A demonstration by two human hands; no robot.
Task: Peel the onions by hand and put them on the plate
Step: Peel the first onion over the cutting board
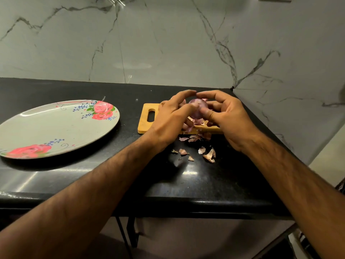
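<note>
Onion (197, 108) between left hand (171, 120) and right hand (228, 119) (peelings (206, 154) underneath)

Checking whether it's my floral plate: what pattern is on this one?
Pale grey plate with pink-red roses and small blue sprigs at its rim; the head view shows it.

I see left forearm (104, 184), right forearm (291, 174) bare right to near edge of view; fine dark hair along both. Left hand (173, 116), right hand (227, 118) bare too.
</note>
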